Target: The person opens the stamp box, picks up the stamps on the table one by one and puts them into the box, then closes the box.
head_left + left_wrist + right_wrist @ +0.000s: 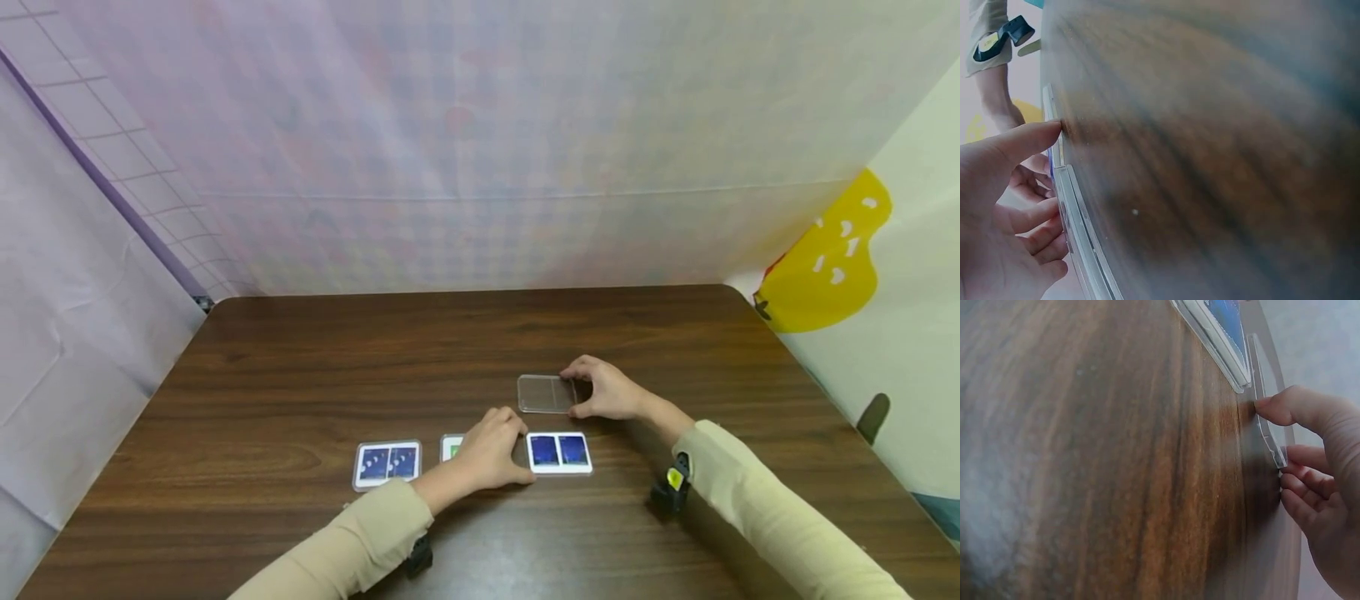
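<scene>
Clear plastic case (546, 393) lies flat on the bench (300, 350), just behind a row of three picture cards. Right hand (609, 390) sits at the case's right edge, fingers (1291, 406) curled onto that edge with the thumb at the near corner, a hold that appears suited to lifting or prising it off the surface. Left hand (491, 446) rests over the green card (451, 447) in the middle of the row, fingers loosely bent, thumb reaching to the left edge of the right blue card (558, 452); whether it pinches anything cannot be told. Left blue card (387, 463) lies apart, untouched. Head view gives the layout; the right wrist view alone shows the case's thin edge (1267, 434) raised against the fingertips, and the left wrist view shows the stacked rim of a sleeved card (1079, 231) beside that hand's curled fingers (1038, 219).
</scene>
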`<state>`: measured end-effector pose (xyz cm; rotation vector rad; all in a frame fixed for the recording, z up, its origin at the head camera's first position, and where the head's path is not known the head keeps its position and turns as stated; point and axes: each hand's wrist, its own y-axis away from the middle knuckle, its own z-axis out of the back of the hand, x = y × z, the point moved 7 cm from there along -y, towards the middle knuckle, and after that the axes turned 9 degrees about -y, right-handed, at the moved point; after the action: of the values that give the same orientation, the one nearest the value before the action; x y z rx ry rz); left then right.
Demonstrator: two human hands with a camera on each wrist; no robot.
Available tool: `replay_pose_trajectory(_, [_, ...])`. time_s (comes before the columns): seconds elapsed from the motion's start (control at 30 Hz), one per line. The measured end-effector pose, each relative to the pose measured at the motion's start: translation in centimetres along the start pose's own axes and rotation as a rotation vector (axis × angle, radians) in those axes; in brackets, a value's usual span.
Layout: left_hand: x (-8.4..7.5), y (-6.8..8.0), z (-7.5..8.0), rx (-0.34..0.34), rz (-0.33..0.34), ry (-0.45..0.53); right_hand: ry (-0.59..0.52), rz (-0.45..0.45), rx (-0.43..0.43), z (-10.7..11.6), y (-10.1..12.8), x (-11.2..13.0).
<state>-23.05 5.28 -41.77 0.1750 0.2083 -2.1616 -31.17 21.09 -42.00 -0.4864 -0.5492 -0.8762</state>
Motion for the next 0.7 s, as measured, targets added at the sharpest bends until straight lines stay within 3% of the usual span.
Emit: replay_pose_trajectory(0.7, [0.4, 0.2, 0.0, -0.01, 0.012, 0.057, -0.072, -0.02, -0.082, 1.0, 1.7, 0.4])
